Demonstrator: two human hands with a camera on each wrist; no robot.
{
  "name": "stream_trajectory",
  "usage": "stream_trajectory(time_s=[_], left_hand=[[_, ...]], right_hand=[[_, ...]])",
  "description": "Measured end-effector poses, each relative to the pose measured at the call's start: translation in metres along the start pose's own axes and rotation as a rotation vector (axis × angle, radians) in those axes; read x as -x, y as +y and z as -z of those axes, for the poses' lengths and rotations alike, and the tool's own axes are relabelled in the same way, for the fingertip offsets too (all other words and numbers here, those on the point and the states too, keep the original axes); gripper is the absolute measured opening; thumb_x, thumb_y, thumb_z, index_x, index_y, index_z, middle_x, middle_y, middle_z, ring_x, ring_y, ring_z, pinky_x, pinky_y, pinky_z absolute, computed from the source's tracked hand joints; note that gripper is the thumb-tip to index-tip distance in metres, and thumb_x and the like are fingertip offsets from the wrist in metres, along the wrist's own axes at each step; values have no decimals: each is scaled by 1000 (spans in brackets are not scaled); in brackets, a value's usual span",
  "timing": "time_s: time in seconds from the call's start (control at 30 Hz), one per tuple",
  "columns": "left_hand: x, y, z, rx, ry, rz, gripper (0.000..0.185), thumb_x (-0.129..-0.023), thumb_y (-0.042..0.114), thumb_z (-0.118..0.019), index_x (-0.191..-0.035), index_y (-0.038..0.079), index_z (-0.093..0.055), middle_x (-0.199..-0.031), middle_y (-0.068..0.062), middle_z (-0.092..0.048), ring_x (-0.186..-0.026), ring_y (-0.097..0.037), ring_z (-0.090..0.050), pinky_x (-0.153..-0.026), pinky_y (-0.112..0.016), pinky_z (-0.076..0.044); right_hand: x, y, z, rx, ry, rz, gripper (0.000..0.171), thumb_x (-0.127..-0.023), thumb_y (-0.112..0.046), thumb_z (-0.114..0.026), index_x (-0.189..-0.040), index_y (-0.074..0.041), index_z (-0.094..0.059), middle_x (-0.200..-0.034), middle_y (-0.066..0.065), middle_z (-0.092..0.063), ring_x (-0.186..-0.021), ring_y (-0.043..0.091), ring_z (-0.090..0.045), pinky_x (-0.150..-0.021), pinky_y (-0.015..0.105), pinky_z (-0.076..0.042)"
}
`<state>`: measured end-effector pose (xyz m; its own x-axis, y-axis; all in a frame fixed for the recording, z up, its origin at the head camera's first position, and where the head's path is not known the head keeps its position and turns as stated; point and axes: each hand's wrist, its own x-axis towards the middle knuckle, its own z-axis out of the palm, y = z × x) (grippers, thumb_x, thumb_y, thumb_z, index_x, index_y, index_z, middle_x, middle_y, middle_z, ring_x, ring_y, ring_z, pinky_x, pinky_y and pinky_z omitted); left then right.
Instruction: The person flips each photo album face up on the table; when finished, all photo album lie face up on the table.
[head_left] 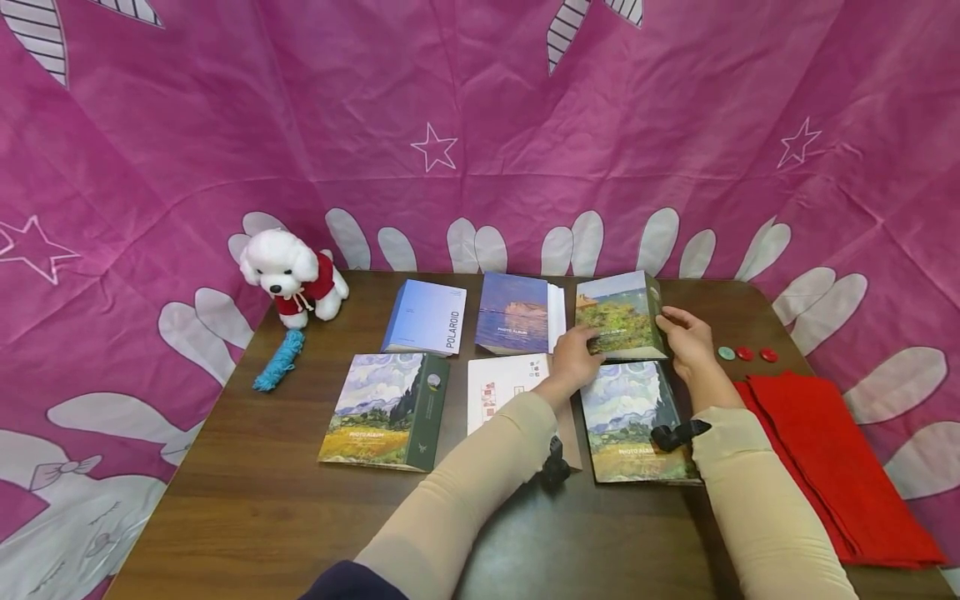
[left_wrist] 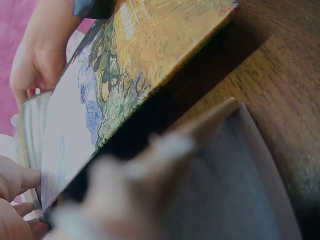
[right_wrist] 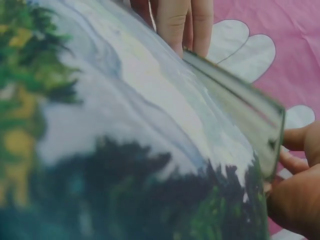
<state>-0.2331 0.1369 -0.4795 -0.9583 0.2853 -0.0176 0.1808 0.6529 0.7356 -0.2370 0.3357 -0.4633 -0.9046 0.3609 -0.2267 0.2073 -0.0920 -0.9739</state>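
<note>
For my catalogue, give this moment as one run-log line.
left hand: grips hillside album, near-left corner | right hand: grips its spine side | nearer: wheat-field album | left of it: sea album

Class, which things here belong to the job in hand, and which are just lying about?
Seemingly the job:
left hand
right hand
seaside album between them
POLAROID book
purple album
two wheat-field albums
white-covered item

Just lying about:
toy dog
blue yarn bundle
red cloth
three small discs

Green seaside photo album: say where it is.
In the head view, the green seaside photo album is at the back right of the wooden table, between the left hand and right hand.
</note>
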Motion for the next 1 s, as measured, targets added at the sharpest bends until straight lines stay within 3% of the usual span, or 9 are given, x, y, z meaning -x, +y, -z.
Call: stream_trajectory(time_s=[0.17,0.33,0.5,0.63,0.73,0.87,1.0], left_hand=[[1,1,1,30,12,2,48,-96,21,-72,-143,21,-60,-146,0,-56,-135,-21,-51,-110,-33,-43],[3,6,4,73,8,-46,48,-99,22,-67,-146,19,-57,-150,-1,-52,-139,-21,-48,-112,-32,-41],[5,12,7,137,-2,-71,51,-101,25,-65,-150,20,-52,-153,0,-50,-140,-20,-47,-113,-32,-39],[5,14,9,211,-22,-82,56,-102,27,-63,-154,23,-45,-144,-6,-59,-123,-23,-62,-105,-32,-47],[4,14,12,259,-27,-70,58,-101,26,-63,-156,25,-42,-140,-8,-61,-119,-24,-64,-100,-32,-51],[3,13,20,335,-26,-58,68,-95,22,-63,-158,25,-39,-149,-2,-53,-133,-23,-53,-106,-34,-46],[1,14,27,431,9,-102,73,-91,17,-62,-159,17,-36,-153,-4,-48,-135,-24,-50,-107,-33,-43]], right_hand=[[3,-7,-9,-47,-10,48,44,-101,-12,-62,-142,-2,-51,-107,-6,-51,-91,3,-53,-70,11,-49],[7,-14,-17,26,-9,94,56,-102,-13,-60,-152,3,-40,-109,-8,-51,-98,1,-50,-77,9,-47],[15,-25,-25,52,9,127,52,-103,-15,-58,-150,2,-44,-108,-8,-50,-100,1,-47,-83,11,-43],[23,-35,-32,22,4,176,50,-103,-15,-58,-149,1,-47,-107,-8,-51,-100,3,-47,-84,12,-41],[27,-38,-38,8,-21,200,48,-104,-16,-58,-148,0,-49,-108,-9,-53,-100,3,-49,-82,12,-44],[29,-38,-44,-35,-68,192,44,-105,-19,-55,-146,-3,-51,-111,-9,-53,-101,4,-49,-84,14,-43],[27,-34,-48,-33,-83,182,41,-107,-21,-52,-145,-5,-52,-111,-11,-52,-103,3,-48,-87,15,-41]])
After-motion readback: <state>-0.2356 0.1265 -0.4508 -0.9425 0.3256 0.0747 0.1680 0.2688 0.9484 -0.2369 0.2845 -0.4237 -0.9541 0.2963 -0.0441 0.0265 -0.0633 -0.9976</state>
